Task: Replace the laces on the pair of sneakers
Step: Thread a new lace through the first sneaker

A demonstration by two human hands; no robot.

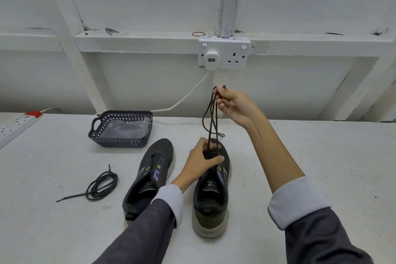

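— Pinching both ends of the lace (212,118) up high, why?
— Likely the right hand (230,103) evens them; the left hand (200,162) clamps the right shoe (211,201) steady. Beside it, the left shoe (147,178) sits unlaced.

left sneaker (150,173) beside right sneaker (211,199) on the bench (321,167); basket (120,141) at their 11 o'clock, loose lace (100,185) at 9 o'clock.

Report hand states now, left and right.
Left hand: closed, gripping the sneaker at its front eyelets.
Right hand: closed, pinching the lace ends, held up.
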